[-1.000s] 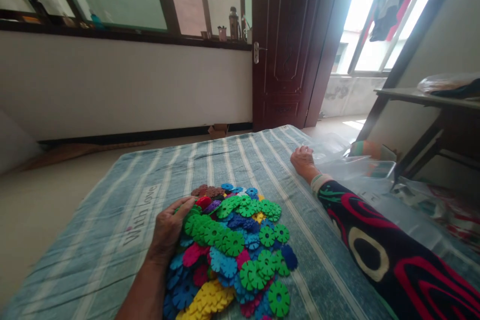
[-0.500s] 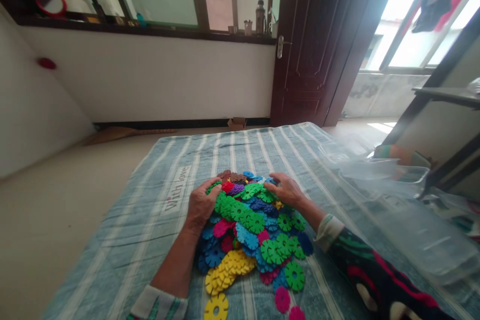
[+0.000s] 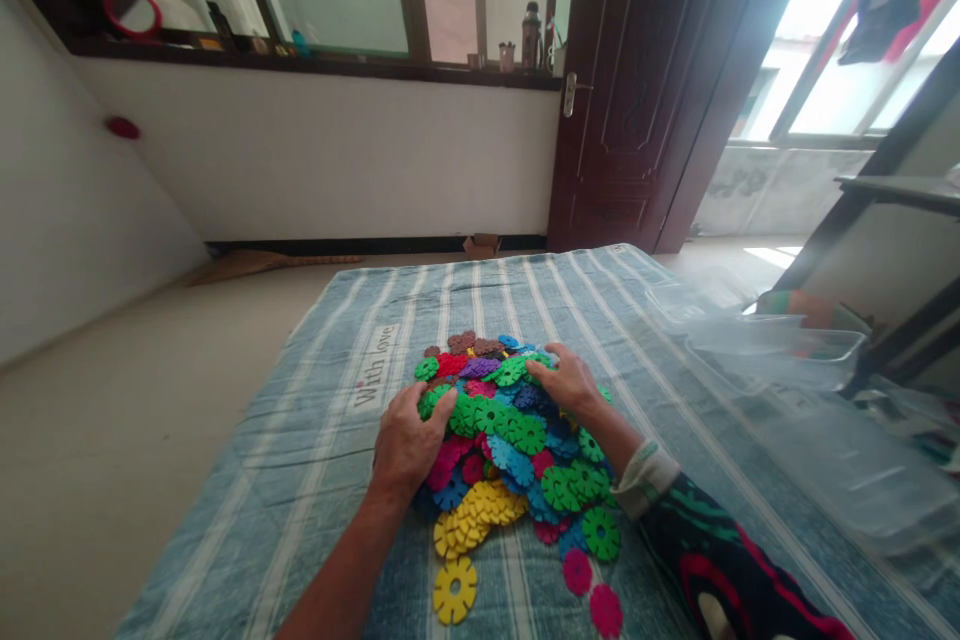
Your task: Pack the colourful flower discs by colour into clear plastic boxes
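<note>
A heap of plastic notched discs, the snowflake building kind, lies on the cloth in several colours. My left hand (image 3: pixel 409 440) is at the heap's left side, thumb and fingers around the end of a long overlapping row of green discs (image 3: pixel 491 415). At the upper right, my right hand (image 3: pixel 571 382) has its thumb and fingers closed about another green bunch (image 3: pixel 511 372); its fingertips are partly hidden. Between the hands lie purple discs (image 3: pixel 480 368) and red discs (image 3: pixel 451 364). Closer to me are yellow discs (image 3: pixel 480 515) and, at the right, more green discs (image 3: pixel 574 486).
A blue striped cloth (image 3: pixel 300 480) covers the surface under the heap. Clear plastic boxes (image 3: pixel 780 360) stand at the right edge. Loose pink discs (image 3: pixel 606 610) and a single yellow disc (image 3: pixel 454 590) lie at the front. Brown discs (image 3: pixel 466 344) sit at the back.
My left hand has moved down and toward me, from the heap's upper left to the end of the green row. My right hand stays near the same green bunch. The view has shifted slightly.
</note>
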`<state>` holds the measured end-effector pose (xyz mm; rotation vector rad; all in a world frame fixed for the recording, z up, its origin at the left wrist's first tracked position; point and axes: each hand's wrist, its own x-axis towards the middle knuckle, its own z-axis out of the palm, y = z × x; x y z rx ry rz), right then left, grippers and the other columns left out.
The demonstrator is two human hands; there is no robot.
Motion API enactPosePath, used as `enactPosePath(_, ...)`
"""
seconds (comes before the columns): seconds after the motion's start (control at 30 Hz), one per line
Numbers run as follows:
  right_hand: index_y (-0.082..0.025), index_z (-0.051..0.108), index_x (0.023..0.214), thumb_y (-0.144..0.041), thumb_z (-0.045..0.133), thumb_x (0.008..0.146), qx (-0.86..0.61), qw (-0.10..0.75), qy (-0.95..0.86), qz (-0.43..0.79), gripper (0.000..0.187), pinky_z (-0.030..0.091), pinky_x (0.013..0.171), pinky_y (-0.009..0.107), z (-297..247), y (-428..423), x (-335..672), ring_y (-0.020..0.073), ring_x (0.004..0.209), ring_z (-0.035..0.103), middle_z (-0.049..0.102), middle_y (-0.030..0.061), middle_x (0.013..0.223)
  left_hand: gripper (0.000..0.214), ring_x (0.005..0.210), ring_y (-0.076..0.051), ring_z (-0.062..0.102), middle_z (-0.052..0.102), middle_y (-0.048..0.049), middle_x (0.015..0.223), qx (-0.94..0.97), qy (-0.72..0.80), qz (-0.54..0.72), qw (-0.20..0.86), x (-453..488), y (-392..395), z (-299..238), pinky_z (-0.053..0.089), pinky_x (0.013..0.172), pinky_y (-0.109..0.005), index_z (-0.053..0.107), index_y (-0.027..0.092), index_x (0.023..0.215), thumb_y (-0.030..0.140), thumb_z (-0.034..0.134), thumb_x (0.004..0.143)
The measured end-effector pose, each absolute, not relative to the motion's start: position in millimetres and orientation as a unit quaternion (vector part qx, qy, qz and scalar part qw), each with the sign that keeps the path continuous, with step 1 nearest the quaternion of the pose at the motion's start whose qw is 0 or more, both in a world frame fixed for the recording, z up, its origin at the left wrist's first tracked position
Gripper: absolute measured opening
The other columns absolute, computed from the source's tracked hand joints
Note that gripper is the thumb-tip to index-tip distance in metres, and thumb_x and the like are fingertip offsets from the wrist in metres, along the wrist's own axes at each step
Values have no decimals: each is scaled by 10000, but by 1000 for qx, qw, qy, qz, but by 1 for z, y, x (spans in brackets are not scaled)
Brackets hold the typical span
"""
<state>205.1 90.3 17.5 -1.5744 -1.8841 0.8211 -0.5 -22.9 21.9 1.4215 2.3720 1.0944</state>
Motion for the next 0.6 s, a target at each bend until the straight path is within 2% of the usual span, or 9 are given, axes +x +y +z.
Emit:
enactPosePath(0.1, -147, 605, 1225, -503, 619, 783, -579, 286, -697, 313, 567, 453, 935, 377, 16, 86, 201, 282, 1129, 594, 657, 141, 1199, 718, 1215, -334, 536, 600, -209, 1267, 486, 804, 336, 75, 14, -23, 22, 367, 1069, -433, 573, 80, 1214, 613, 535, 735)
enactPosePath(0.2, -159, 584, 1248, -509, 634, 765, -567, 306, -677, 356, 599, 454, 942, 380, 17, 81, 194, 278, 1145, 584, 649, 128, 1213, 715, 1212, -323, 543, 609, -174, 1262, 495, 787, 353, 108, 28, -14, 24, 386, 1052, -423, 562, 122, 1231, 607, 604, 707)
enactPosePath(0.37, -161, 522, 1313, -503, 698, 703, -509, 361, -614, 484, 721, 472, 943, 364, 19, 76, 187, 249, 1101, 604, 645, 104, 1200, 769, 1065, -289, 634, 673, -121, 1146, 436, 715, 475, 270, 42, 8, 29, 486, 941, -398, 538, 149, 1256, 556, 732, 633)
enactPosePath(0.47, -182, 542, 1282, -493, 729, 668, -460, 386, -556, 575, 713, 504, 904, 352, 19, 76, 187, 241, 1071, 619, 663, 76, 1155, 649, 938, -248, 680, 719, -74, 1011, 416, 647, 524, 367, 46, 17, 31, 539, 837, -359, 576, 168, 1196, 550, 692, 684)
enactPosePath(0.6, -179, 536, 1280, -434, 786, 601, -435, 412, -518, 611, 767, 520, 871, 351, 21, 74, 189, 230, 1011, 633, 667, 68, 1115, 530, 837, -227, 696, 734, -56, 885, 429, 633, 524, 375, 47, 29, 36, 559, 745, -332, 631, 155, 1090, 541, 633, 726)
